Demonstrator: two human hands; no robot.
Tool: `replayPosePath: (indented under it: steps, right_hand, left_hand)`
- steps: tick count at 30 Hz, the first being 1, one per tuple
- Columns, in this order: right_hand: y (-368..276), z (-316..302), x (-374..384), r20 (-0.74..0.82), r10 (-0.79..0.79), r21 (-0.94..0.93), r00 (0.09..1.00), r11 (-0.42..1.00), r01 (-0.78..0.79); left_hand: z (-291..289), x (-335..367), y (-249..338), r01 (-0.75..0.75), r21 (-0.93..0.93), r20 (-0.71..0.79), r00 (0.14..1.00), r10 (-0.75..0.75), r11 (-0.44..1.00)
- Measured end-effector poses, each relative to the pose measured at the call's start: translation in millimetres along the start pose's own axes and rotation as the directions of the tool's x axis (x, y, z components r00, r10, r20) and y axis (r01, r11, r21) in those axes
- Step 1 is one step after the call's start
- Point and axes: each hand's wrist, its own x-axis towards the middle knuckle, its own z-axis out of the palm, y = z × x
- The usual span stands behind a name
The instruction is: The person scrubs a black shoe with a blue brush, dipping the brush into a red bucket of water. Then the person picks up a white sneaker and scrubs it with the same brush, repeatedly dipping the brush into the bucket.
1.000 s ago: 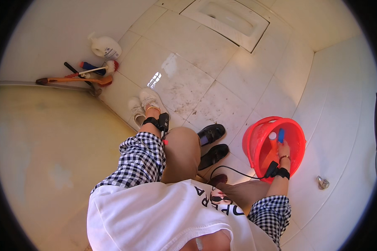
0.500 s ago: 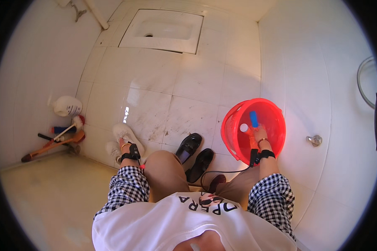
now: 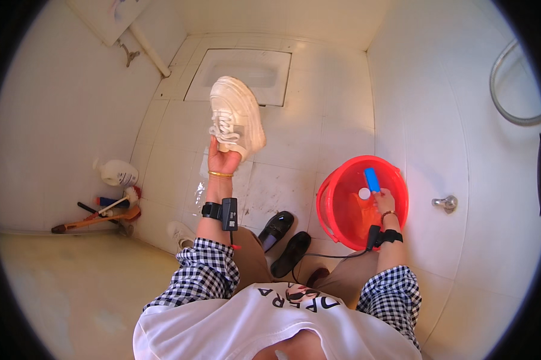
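Sneaker (image 3: 237, 119), cream-white, laced and thick-soled, was held aloft at the heel by the closed fingers of the left hand (image 3: 223, 159) over open tiled floor (image 3: 294, 144) before the far squat pan (image 3: 240, 75), while the right hand (image 3: 383, 201) was curled around a blue-handled brush (image 3: 372, 179) inside the red bucket (image 3: 336, 207) near the right wall.

White tiled walls (image 3: 60, 114), tiled floor (image 3: 336, 132), squat toilet (image 3: 246, 73)

so the count: two white sneakers, one (image 3: 236, 117) up in the left hand (image 3: 222, 161), the other (image 3: 180, 233) down on the floor under that arm. Two black shoes (image 3: 285, 243), one red bucket (image 3: 396, 180) around the right hand (image 3: 384, 201), one white bottle (image 3: 118, 173).
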Motion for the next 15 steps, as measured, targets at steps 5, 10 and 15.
replayPosePath:
  steps: [5, 10, 15]
  right_hand:
    - [-11, 5, -11, 0.117, 0.055, 0.039, 0.992, 0.997, -0.06]
    - [-29, -1, -19, 0.062, -0.18, -0.591, 0.982, 0.786, 0.181]
    - [-131, -22, -34, 0.05, -0.435, -0.279, 0.899, 0.858, 0.431]
  left_hand:
    - [57, 0, -45, 0.239, -0.105, 0.199, 0.956, -0.215, 0.965]
    - [62, 15, -68, 0.299, 0.329, -0.06, 0.953, -0.296, 0.896]
    - [50, 28, -72, 0.353, 0.232, -0.338, 0.903, -0.265, 0.907]
